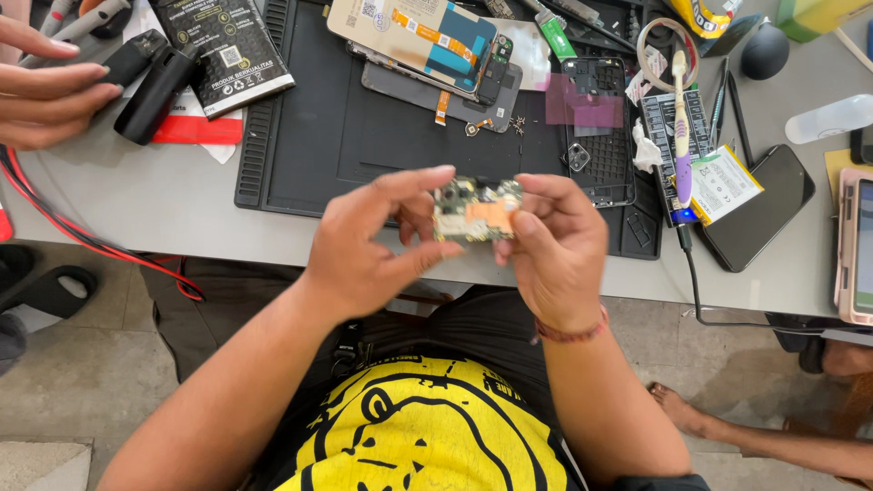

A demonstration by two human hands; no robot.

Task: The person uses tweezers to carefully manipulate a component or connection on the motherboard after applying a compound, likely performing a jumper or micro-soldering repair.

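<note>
Bare mat (364, 136) ahead lies open; an opened phone (436, 45) and phone frame (596, 127) crowd its far and right parts.

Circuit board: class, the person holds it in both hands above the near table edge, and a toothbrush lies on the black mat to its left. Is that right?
Not quite. The head view shows the toothbrush to the right of the circuit board, not the left. The rest stands: left hand and right hand both hold it above the table edge.
</note>
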